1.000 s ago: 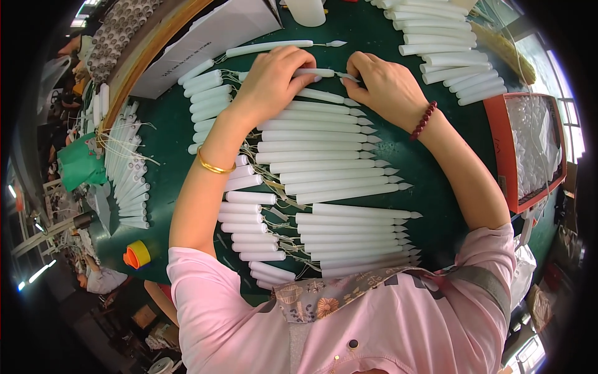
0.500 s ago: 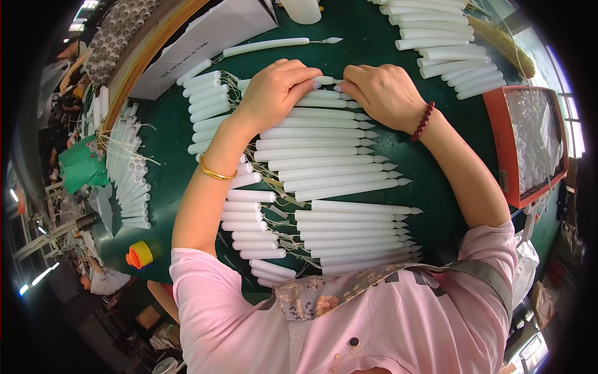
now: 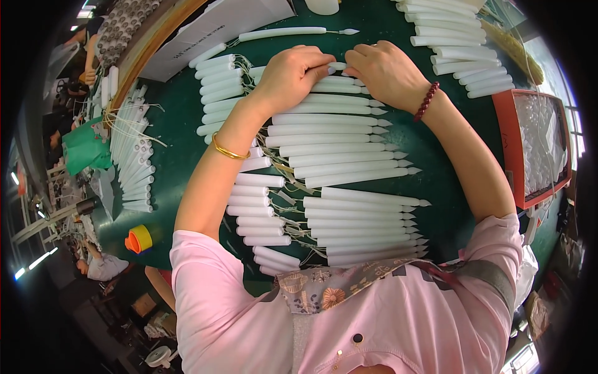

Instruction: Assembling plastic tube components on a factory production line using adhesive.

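Fingers of L hand (image 3: 293, 73) pinched a white candle-shaped stick (image 3: 337, 65); R hand (image 3: 385, 71) gripped its R end, tip hidden. Stick was held nr the far end of a row of similar sticks (image 3: 324, 129) on green tabletop (image 3: 445, 162), w/ red box (image 3: 507, 143) well off to R.

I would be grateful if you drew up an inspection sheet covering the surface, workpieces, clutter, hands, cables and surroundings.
Surface: green tabletop, partly covered by workpieces.
Workpieces: white candles with flame-shaped tips, laid in rows; short white tubes to their left.
Clutter: yellow-and-orange roll at left; red box at right, holding transparent-looking pieces.
Hands: left hand and right hand pinch a white piece between them, mostly hidden.
Cables: thin pale wires tangled between tubes and candles.
Surroundings: another person beyond the table's left side.
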A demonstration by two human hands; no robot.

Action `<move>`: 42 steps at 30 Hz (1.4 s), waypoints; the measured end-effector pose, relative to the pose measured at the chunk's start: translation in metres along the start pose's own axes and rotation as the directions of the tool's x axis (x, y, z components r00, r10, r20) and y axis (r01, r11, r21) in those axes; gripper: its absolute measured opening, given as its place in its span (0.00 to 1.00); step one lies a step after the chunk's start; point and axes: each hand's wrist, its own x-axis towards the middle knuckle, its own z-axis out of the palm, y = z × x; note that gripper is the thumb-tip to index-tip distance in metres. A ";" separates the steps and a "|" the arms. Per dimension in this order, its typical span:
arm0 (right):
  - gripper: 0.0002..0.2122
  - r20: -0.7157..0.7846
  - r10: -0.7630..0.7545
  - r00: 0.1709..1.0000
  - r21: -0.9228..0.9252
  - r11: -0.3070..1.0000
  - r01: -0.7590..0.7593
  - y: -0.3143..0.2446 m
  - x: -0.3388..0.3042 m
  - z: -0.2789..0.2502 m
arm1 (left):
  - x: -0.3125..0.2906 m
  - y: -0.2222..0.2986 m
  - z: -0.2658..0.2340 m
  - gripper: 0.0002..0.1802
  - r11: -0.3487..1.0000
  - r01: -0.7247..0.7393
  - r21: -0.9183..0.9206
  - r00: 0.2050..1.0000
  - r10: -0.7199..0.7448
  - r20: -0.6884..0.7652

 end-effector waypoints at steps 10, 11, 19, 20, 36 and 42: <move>0.09 -0.037 0.367 0.929 -0.094 0.925 -0.369 0.022 0.027 0.010 | 0.032 -0.023 -0.012 0.12 0.931 0.022 0.365 0.951 0.093 -0.293; 0.09 -0.038 0.366 0.930 -0.097 0.925 -0.368 0.024 0.028 0.015 | 0.033 -0.030 -0.011 0.12 0.861 0.000 0.508 0.955 0.151 -0.257; 0.09 -0.001 0.296 0.955 0.079 0.952 -0.295 -0.004 0.006 -0.007 | 0.015 -0.001 -0.015 0.10 0.967 -0.072 0.244 0.989 0.101 -0.110; 0.09 0.017 0.297 0.955 0.135 0.945 -0.297 -0.006 0.002 -0.007 | 0.013 0.003 -0.015 0.10 0.981 -0.071 0.180 0.993 0.087 -0.081; 0.11 0.135 0.219 0.966 0.182 0.953 -0.242 0.002 -0.002 -0.005 | 0.004 -0.010 -0.008 0.11 0.995 -0.047 0.086 0.999 0.048 -0.002; 0.09 0.124 0.060 0.990 0.031 0.997 -0.064 0.008 0.013 -0.001 | 0.006 -0.018 -0.006 0.11 0.993 -0.068 0.093 0.998 0.067 0.018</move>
